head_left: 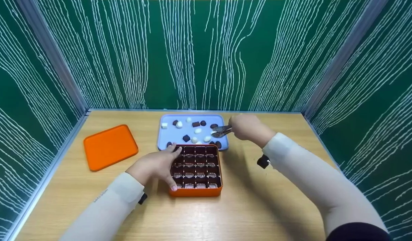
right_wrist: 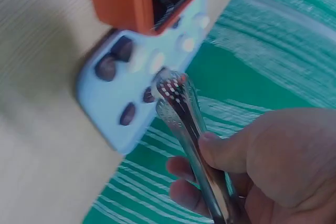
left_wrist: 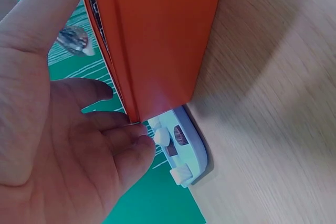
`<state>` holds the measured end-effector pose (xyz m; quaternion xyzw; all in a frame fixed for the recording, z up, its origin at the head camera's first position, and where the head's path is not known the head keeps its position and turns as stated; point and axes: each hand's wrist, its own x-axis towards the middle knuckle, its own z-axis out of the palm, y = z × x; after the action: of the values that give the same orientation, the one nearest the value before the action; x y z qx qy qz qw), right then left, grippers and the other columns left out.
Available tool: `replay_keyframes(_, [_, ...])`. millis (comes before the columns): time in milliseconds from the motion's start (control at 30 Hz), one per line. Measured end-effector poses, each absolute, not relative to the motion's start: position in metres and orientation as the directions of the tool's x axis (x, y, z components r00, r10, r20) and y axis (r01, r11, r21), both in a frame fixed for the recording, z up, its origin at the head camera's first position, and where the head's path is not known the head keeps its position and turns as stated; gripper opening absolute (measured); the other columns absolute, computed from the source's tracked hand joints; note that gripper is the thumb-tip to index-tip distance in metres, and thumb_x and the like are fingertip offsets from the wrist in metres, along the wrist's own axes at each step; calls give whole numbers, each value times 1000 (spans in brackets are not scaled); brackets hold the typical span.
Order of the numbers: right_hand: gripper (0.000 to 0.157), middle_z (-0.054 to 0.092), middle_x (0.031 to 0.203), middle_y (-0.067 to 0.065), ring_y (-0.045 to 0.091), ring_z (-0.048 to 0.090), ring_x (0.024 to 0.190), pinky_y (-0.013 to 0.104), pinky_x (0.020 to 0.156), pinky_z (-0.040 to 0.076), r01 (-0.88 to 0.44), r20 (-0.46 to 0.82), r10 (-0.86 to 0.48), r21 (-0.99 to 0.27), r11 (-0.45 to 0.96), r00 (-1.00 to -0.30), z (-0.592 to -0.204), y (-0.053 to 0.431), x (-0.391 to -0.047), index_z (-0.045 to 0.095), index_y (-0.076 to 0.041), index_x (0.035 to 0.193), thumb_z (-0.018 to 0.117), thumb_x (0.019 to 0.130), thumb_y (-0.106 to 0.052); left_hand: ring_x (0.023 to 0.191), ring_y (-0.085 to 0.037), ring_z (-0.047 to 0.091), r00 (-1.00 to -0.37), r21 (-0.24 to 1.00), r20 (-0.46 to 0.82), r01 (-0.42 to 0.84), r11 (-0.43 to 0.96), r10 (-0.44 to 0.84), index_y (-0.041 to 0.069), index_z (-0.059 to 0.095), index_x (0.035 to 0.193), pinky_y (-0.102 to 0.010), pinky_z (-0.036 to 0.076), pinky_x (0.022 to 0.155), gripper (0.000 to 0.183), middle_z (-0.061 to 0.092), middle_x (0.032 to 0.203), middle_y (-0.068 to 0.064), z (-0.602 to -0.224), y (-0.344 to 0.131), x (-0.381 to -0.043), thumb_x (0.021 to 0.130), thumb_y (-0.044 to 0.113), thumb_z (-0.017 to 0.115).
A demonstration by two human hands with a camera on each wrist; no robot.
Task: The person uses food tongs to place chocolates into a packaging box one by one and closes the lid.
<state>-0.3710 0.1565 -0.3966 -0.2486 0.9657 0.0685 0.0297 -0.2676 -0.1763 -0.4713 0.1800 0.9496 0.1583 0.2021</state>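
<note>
In the head view, centre, the wide-spread left hand (head_left: 157,166) touches a square orange box (head_left: 196,192) with brown gridded insert (head_left: 195,169), below a pale-blue tray (head_left: 172,134) of small brown and white pieces (head_left: 198,131). In the right wrist view, lower right, the right hand (right_wrist: 273,163) grips silver metal tongs (right_wrist: 190,148); a light squeeze seems best, though blur hides anything pinched.
</note>
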Motion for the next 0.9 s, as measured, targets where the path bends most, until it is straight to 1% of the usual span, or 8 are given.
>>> replay_keyframes(133, [16, 81, 95, 6, 23, 66, 76, 42, 64, 62, -557, -105, -548, 144, 818, -830, -382, 147, -353, 85, -12, 103, 76, 98, 0, 175, -46, 25, -855, 373, -334, 267, 889, 397, 19, 19, 183, -63, 36, 139, 155, 0, 193, -14, -470, -177, -266, 63, 52, 110])
replay_keyframes(267, [12, 83, 97, 6, 21, 65, 75, 41, 66, 64, -609, -120, -598, 210, 765, -792, -382, 138, -340, 85, -12, 107, 77, 102, -5, 175, -45, 24, -856, 375, -338, 260, 890, 392, 19, 17, 184, -62, 36, 139, 155, -1, 193, -13, -470, -176, -267, 63, 52, 110])
replay_keyframes(333, [9, 78, 90, 5, 20, 62, 72, 39, 62, 62, -622, -136, -610, 251, 741, -781, -385, 134, -336, 83, -11, 102, 75, 104, -7, 175, -45, 24, -856, 376, -336, 261, 889, 393, 18, 16, 184, -62, 36, 139, 156, -1, 193, -13, -471, -176, -268, 63, 52, 110])
replay_keyframes(467, [18, 60, 74, 2, 18, 50, 64, 39, 53, 54, -627, -146, -619, 334, 703, -772, -391, 128, -332, 73, -11, 88, 71, 104, -5, 175, -44, 25, -853, 377, -330, 273, 885, 404, 14, 16, 183, -60, 36, 140, 157, 1, 192, -15, -474, -176, -269, 64, 54, 110])
replay_keyframes(567, [22, 53, 70, 0, 17, 45, 61, 41, 51, 56, -623, -139, -624, 381, 683, -769, -395, 123, -330, 68, -12, 84, 71, 105, -5, 175, -44, 26, -851, 381, -323, 283, 880, 414, 11, 15, 183, -59, 36, 140, 158, 1, 192, -18, -475, -177, -269, 64, 53, 110])
replay_keyframes(633, [22, 53, 69, 0, 16, 46, 60, 43, 53, 61, -621, -139, -626, 406, 671, -768, -395, 119, -329, 68, -12, 84, 71, 105, -6, 175, -44, 26, -849, 384, -321, 289, 877, 420, 10, 15, 183, -58, 36, 140, 158, 1, 192, -19, -475, -177, -269, 64, 53, 110])
replay_keyframes(767, [19, 60, 72, 1, 17, 50, 62, 45, 62, 67, -609, -159, -609, 437, 663, -777, -396, 112, -325, 69, -12, 88, 75, 107, -13, 175, -44, 25, -848, 392, -323, 285, 875, 421, 11, 15, 183, -59, 34, 141, 158, 0, 192, -18, -473, -177, -269, 64, 52, 110])
replay_keyframes(900, [24, 66, 74, 1, 17, 52, 63, 47, 71, 70, -593, -178, -587, 469, 655, -790, -397, 103, -322, 72, -13, 89, 78, 108, -25, 175, -44, 26, -850, 395, -328, 273, 877, 412, 13, 16, 183, -60, 36, 140, 158, -1, 192, -16, -472, -178, -268, 63, 52, 110])
